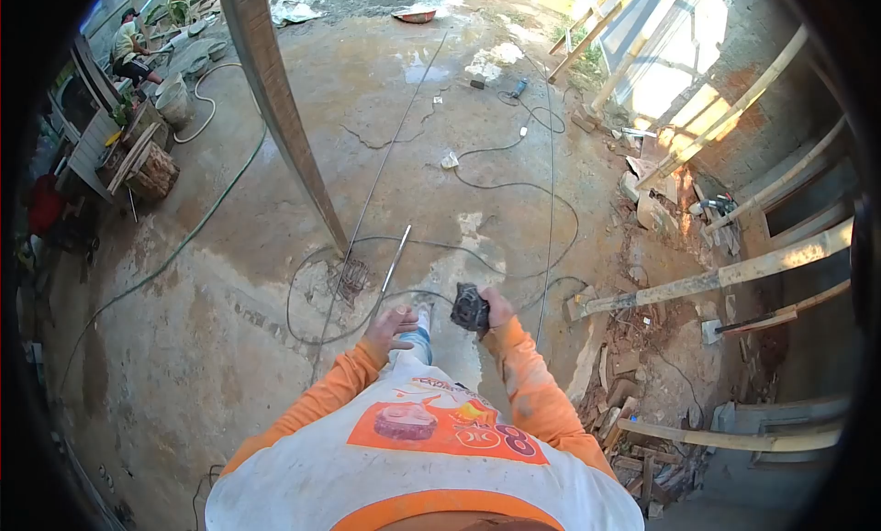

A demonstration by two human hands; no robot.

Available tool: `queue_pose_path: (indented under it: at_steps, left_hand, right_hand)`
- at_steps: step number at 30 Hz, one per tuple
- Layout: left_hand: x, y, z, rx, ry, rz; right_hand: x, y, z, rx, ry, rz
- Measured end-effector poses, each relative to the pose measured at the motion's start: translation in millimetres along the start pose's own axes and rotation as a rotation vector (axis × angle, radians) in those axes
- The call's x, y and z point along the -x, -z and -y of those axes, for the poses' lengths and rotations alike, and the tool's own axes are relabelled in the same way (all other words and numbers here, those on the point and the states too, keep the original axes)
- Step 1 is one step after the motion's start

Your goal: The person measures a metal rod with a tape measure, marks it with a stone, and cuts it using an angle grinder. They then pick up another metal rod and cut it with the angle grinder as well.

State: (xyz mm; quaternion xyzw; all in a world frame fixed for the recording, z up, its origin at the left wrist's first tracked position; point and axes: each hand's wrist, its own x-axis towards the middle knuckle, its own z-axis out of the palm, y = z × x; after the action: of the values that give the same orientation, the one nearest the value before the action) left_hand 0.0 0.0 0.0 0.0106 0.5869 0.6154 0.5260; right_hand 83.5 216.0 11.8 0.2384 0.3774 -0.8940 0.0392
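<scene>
Steel rod [395, 258], 12 o'clock of left hand [389, 329].
Axis 1–7 o'clock; left fingers spread, empty; right hand [496, 305] fingers clenched on dark object [469, 309].

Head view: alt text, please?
Right hand grips a dark object above a concrete floor; left hand is open beside it. Cables and a metal rod lie ahead; another person crouches in the distance.

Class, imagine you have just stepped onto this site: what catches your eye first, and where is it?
At centre, the right hand grips a dark object, with the left hand open beside it, above a stained concrete floor strewn with cables. A long plank slants from the top edge down to the floor just ahead. At far top left, another person sits near a bucket.
</scene>
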Motion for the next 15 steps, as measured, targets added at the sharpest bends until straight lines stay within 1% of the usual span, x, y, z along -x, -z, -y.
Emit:
queue_pose_path:
  at_steps: [1, 2, 3, 5, 6, 7, 8, 9, 10, 11, 12, 13, 14, 15]
  left_hand:
    - [-4.8, -22.8, -22.0, 0.1, -0.067, 0.0]
    - [-11.3, -39.2, -37.4, 0.213, -0.128, 0.005]
    - [-102.6, -19.3, -135.0, 0.2, -0.095, -0.025]
    - [-168.7, -32.0, -198.8, -0.023, -0.039, 0.236]
    - [-194.7, -37.2, -222.0, -0.021, 0.018, 0.22]
    - [-216.2, -38.7, -240.4, -0.018, 0.036, 0.216]
    - [-238.7, -39.6, -256.8, -0.071, 0.012, 0.269]
    - [-264.2, -41.3, -271.5, -0.125, -0.021, 0.324]
    - [-292.9, -48.3, -277.3, -0.017, -0.145, 0.325]
    - [-318.2, -46.4, -283.6, -0.017, -0.14, 0.321]
    - [-328.5, -52.5, -309.7, -0.11, -0.17, 0.276]
    - [-345.1, -55.0, -329.9, -0.201, -0.198, 0.23]
    - [-375.1, -51.9, -336.2, -0.303, -0.25, 0.193]
    - [-397.7, -52.4, -355.7, -0.299, -0.251, 0.191]
  right_hand:
    - [-4.2, -0.4, 13.9, 0.013, 0.024, 0.001]
    - [5.1, -36.6, 18.2, 0.036, 0.117, -0.13]
    - [-86.0, -69.6, 94.3, 0.122, 0.218, -0.137]
    - [-160.6, -17.0, 100.8, 0.385, 0.303, -0.319]
    - [-176.7, -11.6, 126.3, 0.386, 0.291, -0.325]
    - [-193.4, -6.7, 151.6, 0.291, 0.23, -0.305]
    - [-208.8, -0.8, 172.6, 0.196, 0.171, -0.287]
    - [-228.8, 9.9, 187.6, 0.191, 0.165, -0.289]
    - [-251.2, 21.8, 201.4, 0.261, 0.212, -0.32]
    - [-273.9, 33.9, 214.0, 0.331, 0.259, -0.349]
    - [-292.7, 40.8, 233.3, 0.407, 0.268, -0.392]
    - [-312.0, 50.3, 255.2, 0.409, 0.262, -0.388]
    - [-330.2, 61.4, 277.3, 0.343, 0.16, -0.332]
    - [-349.7, 67.8, 301.2, 0.278, 0.061, -0.276]
